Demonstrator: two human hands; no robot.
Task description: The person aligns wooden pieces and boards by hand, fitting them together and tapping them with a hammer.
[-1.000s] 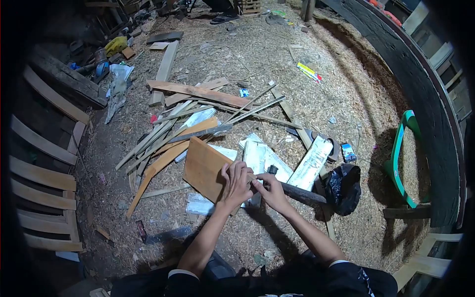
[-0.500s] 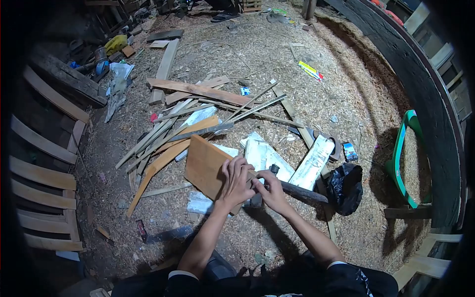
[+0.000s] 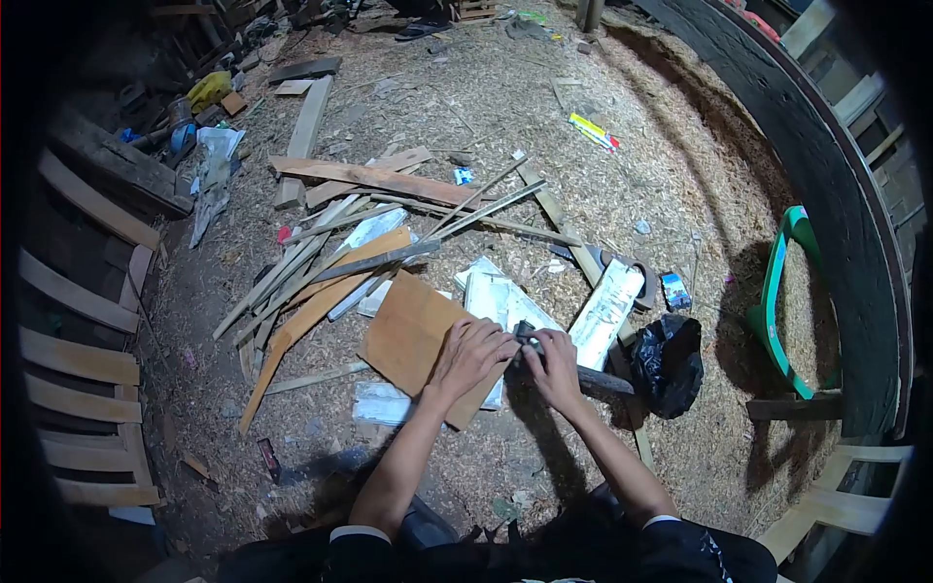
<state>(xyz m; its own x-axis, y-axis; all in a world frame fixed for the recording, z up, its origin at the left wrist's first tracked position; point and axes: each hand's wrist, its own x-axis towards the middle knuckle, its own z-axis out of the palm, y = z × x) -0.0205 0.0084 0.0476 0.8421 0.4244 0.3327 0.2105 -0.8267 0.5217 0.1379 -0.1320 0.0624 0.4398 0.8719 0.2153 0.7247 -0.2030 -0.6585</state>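
A square-cornered brown wooden board [image 3: 403, 330] lies tilted in front of me, its face turned up. My left hand [image 3: 471, 355] rests across its right part, fingers bent over the right edge. Just right of that edge, my right hand [image 3: 554, 364] curls its fingers and thumb together beside a dark block-like head [image 3: 523, 328]. What sits between those fingertips is too small to make out. A dark handle [image 3: 604, 382] runs out to the right from under my right hand; its join to the head is covered.
White-painted boards [image 3: 607, 301] lie just beyond my hands. Loose wooden strips [image 3: 301, 267] are piled at left. A black plastic bag [image 3: 669, 364] and a green plastic frame [image 3: 775, 301] stand at right. Slatted wood [image 3: 83, 398] lines the left side. Wood shavings cover the ground.
The board has tipped flatter, showing more of its face. My left hand has slid slightly right toward its edge, and my right hand has moved a little right, off the board's edge.
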